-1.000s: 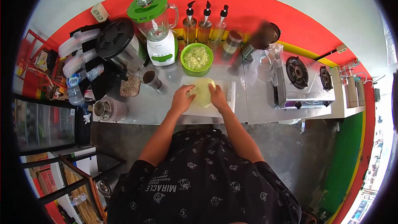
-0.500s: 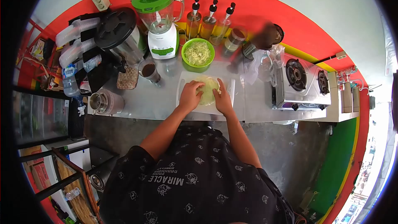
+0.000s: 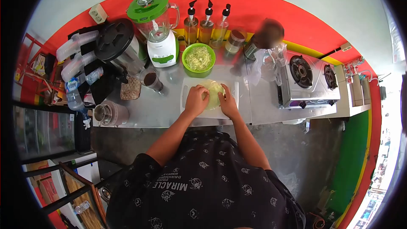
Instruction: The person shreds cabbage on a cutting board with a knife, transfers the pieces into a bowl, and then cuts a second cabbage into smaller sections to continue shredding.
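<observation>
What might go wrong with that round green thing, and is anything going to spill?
The pale green round thing might slip on the white board if the left hand or right hand loosens.

A forward bump might knock the green bowl just beyond the board, scattering its shreds.

The glass with dark contents might tip if knocked.

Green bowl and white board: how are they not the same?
The bowl is round with raised sides; the board is flat with straight edges.
The bowl is green; the board is white.
The bowl holds pale shreds; the board lies under a round piece.
Both sit on the counter.
</observation>
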A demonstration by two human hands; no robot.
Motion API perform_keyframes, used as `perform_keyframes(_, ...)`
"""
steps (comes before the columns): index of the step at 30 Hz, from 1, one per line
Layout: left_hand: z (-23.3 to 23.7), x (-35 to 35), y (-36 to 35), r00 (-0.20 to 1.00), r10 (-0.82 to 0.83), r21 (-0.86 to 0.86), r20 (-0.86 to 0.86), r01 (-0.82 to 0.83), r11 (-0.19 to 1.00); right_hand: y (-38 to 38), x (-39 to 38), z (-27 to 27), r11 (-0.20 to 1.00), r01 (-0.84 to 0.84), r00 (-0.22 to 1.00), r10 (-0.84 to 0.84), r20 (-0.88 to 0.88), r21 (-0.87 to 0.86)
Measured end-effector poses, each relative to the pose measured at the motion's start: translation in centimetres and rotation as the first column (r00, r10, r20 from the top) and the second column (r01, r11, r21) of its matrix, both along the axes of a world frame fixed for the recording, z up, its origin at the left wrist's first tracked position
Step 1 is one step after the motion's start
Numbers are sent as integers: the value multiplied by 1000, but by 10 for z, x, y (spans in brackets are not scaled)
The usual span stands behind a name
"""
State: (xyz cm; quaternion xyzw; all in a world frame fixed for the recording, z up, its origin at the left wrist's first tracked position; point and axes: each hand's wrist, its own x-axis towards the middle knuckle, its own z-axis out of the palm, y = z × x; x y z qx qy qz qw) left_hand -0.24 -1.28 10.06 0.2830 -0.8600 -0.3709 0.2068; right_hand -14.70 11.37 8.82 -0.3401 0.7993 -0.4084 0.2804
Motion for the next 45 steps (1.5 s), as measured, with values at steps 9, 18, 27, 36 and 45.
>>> perform_keyframes(9, 9, 0, 8, 993, 122, -88, 3, -121, 989, 1, 12, 3, 994, 18, 991, -32, -132, -106)
perform_keyframes(18, 12, 5, 17, 992, 123, -199, -8, -122, 972, 5, 14, 30, 980, -20, 975, -24, -220, -198)
perform_keyframes(27, 4, -5, 6, 994, 56, -110, -90, -66, 992, 5, 21, 33, 975, 173, 963, -197, -186, -139)
perform_keyframes(36, 19, -19, 14, 996, 40, -144, 79, -29, 989, 20, 2, 17, 969, 197, 949, -227, -221, -151)
perform_keyframes(45, 27, -46, 13, 998, -19, -197, 67, 32, 980, 30, -16, 17, 984, 114, 961, -144, -237, -137)
